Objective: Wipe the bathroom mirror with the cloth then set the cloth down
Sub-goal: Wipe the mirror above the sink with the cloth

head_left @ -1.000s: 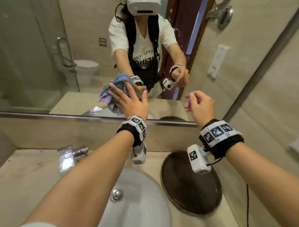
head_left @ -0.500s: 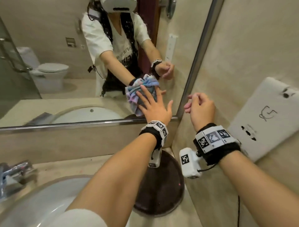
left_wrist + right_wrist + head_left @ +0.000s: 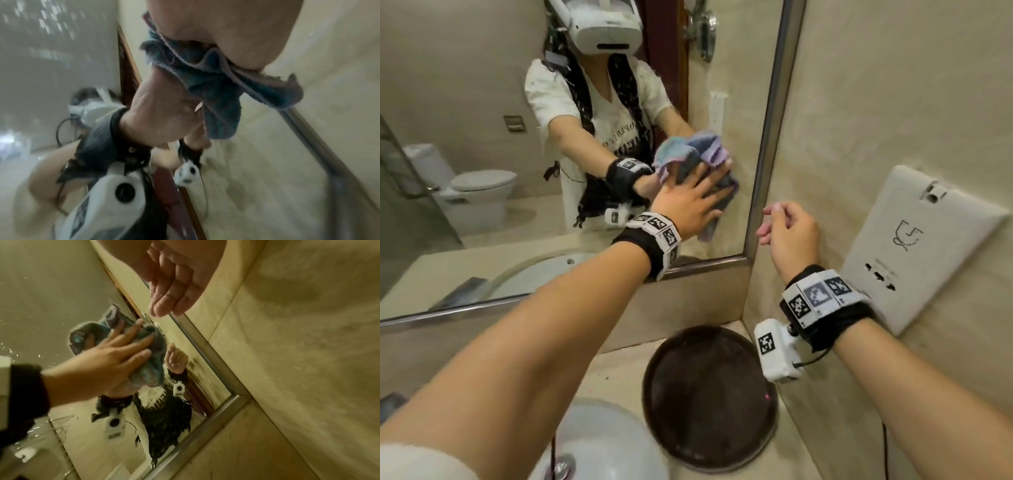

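Observation:
My left hand [image 3: 690, 202] lies flat with spread, straight fingers on a bunched blue and purple cloth [image 3: 709, 224], pressing it against the mirror [image 3: 482, 102] near its lower right corner. The left wrist view shows the cloth [image 3: 216, 91] squeezed between my palm and the glass. In the right wrist view my left hand [image 3: 115, 353] covers the cloth [image 3: 152, 369] on the mirror [image 3: 51, 296]. My right hand [image 3: 787, 229] hovers to the right of the mirror frame by the side wall, fingers loosely curled, holding nothing. Its palm [image 3: 174, 288] is empty.
A metal frame [image 3: 770, 137] edges the mirror on the right, with a tiled side wall beyond it. A white socket plate [image 3: 914, 246] is on that wall. Below, a dark round tray [image 3: 709, 397] sits on the counter [image 3: 619, 370] beside a white basin [image 3: 602, 445].
My left hand has slid the cloth rightward across the mirror, from above the tap to near the right frame. The view turned right with it. My right hand stayed loosely curled and empty.

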A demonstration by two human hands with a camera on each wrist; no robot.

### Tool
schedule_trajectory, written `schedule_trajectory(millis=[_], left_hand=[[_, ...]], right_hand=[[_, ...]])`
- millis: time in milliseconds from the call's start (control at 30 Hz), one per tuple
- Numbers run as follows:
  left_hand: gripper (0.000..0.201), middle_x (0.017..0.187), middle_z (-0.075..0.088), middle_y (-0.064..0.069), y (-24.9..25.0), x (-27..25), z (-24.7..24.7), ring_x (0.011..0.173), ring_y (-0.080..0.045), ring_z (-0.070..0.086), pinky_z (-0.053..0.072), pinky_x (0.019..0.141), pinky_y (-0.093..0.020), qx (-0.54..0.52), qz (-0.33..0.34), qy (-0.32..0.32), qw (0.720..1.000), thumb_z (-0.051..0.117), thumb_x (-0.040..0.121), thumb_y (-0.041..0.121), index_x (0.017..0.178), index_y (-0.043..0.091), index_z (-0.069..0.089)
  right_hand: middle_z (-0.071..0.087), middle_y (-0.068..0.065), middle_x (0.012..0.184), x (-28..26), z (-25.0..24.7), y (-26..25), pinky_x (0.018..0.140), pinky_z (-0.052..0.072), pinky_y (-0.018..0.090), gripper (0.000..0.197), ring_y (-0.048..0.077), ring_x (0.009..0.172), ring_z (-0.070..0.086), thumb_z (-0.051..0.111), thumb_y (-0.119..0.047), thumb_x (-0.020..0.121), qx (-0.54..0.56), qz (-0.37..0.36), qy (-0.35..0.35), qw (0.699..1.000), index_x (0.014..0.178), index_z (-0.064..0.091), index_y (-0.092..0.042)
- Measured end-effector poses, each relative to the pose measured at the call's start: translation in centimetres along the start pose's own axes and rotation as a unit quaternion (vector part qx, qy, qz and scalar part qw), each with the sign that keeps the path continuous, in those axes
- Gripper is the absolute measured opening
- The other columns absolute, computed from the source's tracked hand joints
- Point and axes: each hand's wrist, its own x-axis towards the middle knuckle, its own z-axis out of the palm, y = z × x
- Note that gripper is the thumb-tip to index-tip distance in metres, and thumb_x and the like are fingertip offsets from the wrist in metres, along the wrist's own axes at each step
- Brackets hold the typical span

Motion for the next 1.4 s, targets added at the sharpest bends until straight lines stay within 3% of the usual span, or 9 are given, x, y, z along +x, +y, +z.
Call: schedule_trajectory(millis=[67,133,300,500,633,733,833,1133,1400], left_hand=[[0.050,0.154,0.024,-0.013,-2.3,1.3,-2.8,0.138,-0.044,0.026,0.014,0.108,-0.061,0.027,0.002,0.042,0.999,0.042,0.095,0.036,0.144,0.025,0.038],[0.051,0.155,0.023,-0.011,-4.9,2.3,-5.5,0.138,-0.044,0.027,0.018,0.103,-0.067,0.043,-0.035,0.072,0.996,0.042,0.095,0.038,0.144,0.027,0.036],[0.055,0.160,-0.003,0.001,-11.1,4.9,-14.2,0.145,-0.035,-0.003,0.000,0.102,-0.073,0.044,-0.141,0.109,0.983,0.034,0.097,0.045,0.148,0.037,0.015],[0.056,0.159,-0.011,0.001,-15.2,8.9,-21.3,0.145,-0.033,-0.012,-0.004,0.103,-0.072,0.064,-0.182,0.114,0.975,0.031,0.099,0.042,0.149,0.039,0.007],[0.056,0.159,-0.013,0.000,-16.8,11.3,-24.5,0.144,-0.032,-0.015,-0.006,0.102,-0.072,0.074,-0.190,0.107,0.973,0.029,0.099,0.043,0.149,0.039,0.003],[0.058,0.158,-0.015,0.000,-17.1,12.4,-25.5,0.144,-0.032,-0.016,-0.007,0.102,-0.072,0.076,-0.196,0.102,0.972,0.029,0.099,0.045,0.149,0.039,0.001],[0.059,0.158,-0.014,-0.001,-17.5,12.8,-25.9,0.144,-0.032,-0.017,-0.006,0.101,-0.073,0.080,-0.196,0.104,0.972,0.030,0.098,0.046,0.149,0.039,0.002],[0.060,0.158,-0.016,-0.002,-17.6,14.9,-27.6,0.144,-0.034,-0.017,-0.006,0.102,-0.073,0.071,-0.200,0.086,0.973,0.032,0.098,0.044,0.149,0.038,0.001],[0.063,0.158,-0.014,-0.001,-17.7,11.3,-24.8,0.144,-0.033,-0.014,-0.004,0.103,-0.072,0.068,-0.181,0.097,0.976,0.038,0.097,0.044,0.149,0.039,0.004]], right_hand=[[0.056,-0.001,0.054,0.8,0.3,-1.3,0.063,0.048,0.040,0.035,0.017,0.048,0.051,0.039,-0.016,0.098,0.009,-0.003,0.016,1.000,0.068,0.052,-0.030],[0.056,-0.003,0.054,1.9,0.8,-3.2,0.064,0.050,0.041,0.034,0.017,0.049,0.053,0.040,-0.016,0.097,0.016,-0.016,0.025,0.999,0.068,0.051,-0.030],[0.058,-0.002,0.055,5.5,2.8,-9.5,0.066,0.054,0.043,0.029,0.019,0.052,0.056,0.041,-0.017,0.096,0.045,-0.049,0.047,0.997,0.071,0.055,-0.022],[0.058,-0.002,0.052,9.7,4.3,-16.7,0.068,0.055,0.045,0.033,0.019,0.049,0.056,0.042,-0.019,0.096,0.088,-0.075,0.068,0.991,0.065,0.052,-0.026],[0.063,0.002,0.057,12.4,4.3,-20.0,0.070,0.055,0.048,0.029,0.031,0.063,0.065,0.042,-0.024,0.095,0.064,-0.102,0.091,0.989,0.073,0.059,-0.017],[0.070,0.013,0.076,14.9,3.7,-22.6,0.075,0.054,0.049,0.028,0.037,0.077,0.066,0.042,-0.026,0.094,0.035,-0.130,0.118,0.984,0.082,0.063,-0.011],[0.071,0.016,0.086,16.7,2.7,-25.4,0.077,0.053,0.047,0.030,0.036,0.081,0.065,0.040,-0.026,0.094,0.011,-0.143,0.136,0.980,0.087,0.064,-0.009],[0.070,0.013,0.082,18.1,1.5,-26.8,0.075,0.055,0.045,0.032,0.032,0.076,0.066,0.039,-0.027,0.094,-0.012,-0.151,0.148,0.977,0.085,0.064,-0.010],[0.070,0.016,0.079,17.2,1.8,-25.2,0.074,0.055,0.048,0.034,0.036,0.074,0.065,0.040,-0.029,0.093,-0.017,-0.128,0.145,0.981,0.083,0.063,-0.005]])
